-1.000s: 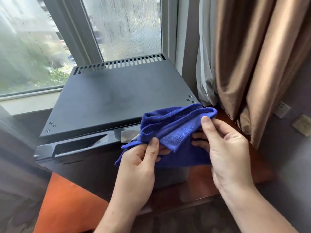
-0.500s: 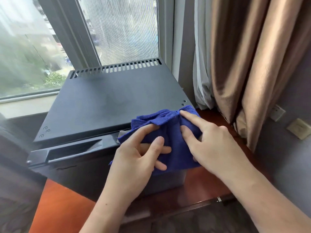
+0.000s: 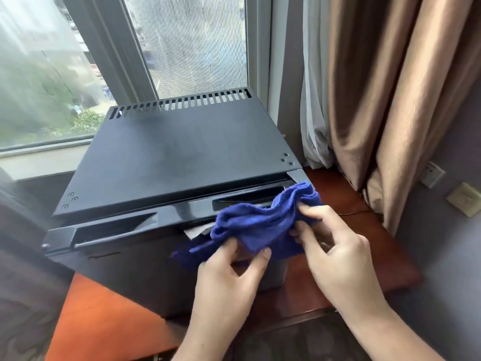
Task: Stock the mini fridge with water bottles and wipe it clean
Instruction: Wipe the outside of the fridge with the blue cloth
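A black mini fridge (image 3: 171, 157) stands by the window with its door shut and vent slots along the back of its top. A crumpled blue cloth (image 3: 260, 222) hangs over the door's upper right front edge. My left hand (image 3: 229, 280) pinches the cloth's lower edge between thumb and fingers. My right hand (image 3: 335, 254) grips the cloth's right side with curled fingers. A scrap of white paper or label (image 3: 196, 230) pokes out left of the cloth. No water bottles are in view.
The fridge sits on a reddish wooden ledge (image 3: 338, 204). Brown curtains (image 3: 395, 95) and a white sheer hang close on the right. A wall socket (image 3: 432, 174) and a switch plate (image 3: 466, 199) sit on the right wall. An orange surface (image 3: 99, 321) lies lower left.
The cloth has shifted down and right, off the top's corner onto the door's front edge. Both hands have dropped lower and regripped it.
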A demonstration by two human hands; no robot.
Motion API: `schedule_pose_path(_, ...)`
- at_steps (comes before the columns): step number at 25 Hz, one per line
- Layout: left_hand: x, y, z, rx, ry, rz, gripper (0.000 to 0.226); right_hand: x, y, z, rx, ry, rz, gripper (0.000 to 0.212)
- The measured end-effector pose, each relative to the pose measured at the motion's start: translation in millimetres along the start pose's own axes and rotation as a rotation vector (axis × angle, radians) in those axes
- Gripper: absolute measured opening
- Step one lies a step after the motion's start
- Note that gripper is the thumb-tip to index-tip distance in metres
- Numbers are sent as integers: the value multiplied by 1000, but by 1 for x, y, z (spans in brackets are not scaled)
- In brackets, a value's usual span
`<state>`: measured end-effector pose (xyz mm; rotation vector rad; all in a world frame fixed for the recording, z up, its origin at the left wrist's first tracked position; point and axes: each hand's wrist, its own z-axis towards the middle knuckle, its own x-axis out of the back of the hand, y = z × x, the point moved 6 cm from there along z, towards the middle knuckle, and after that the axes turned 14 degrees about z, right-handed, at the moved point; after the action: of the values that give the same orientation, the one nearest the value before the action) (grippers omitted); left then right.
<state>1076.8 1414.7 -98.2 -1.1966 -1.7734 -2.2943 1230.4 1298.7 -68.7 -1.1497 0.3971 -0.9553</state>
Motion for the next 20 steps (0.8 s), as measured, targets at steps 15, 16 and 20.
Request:
schedule_pose_path(15, -9, -36, -3, 526, 62, -616, 30, -22, 19, -3, -267, 179, 422, 16)
schedule_pose_path(16, -3, -36, -3, 502, 87, -609, 29, -25, 16, -3, -282, 177, 460, 15)
schedule_pose_path(20, 38, -29, -4, 365, 228, -534, 33, -48, -18, 5, -231, 103, 535, 14)
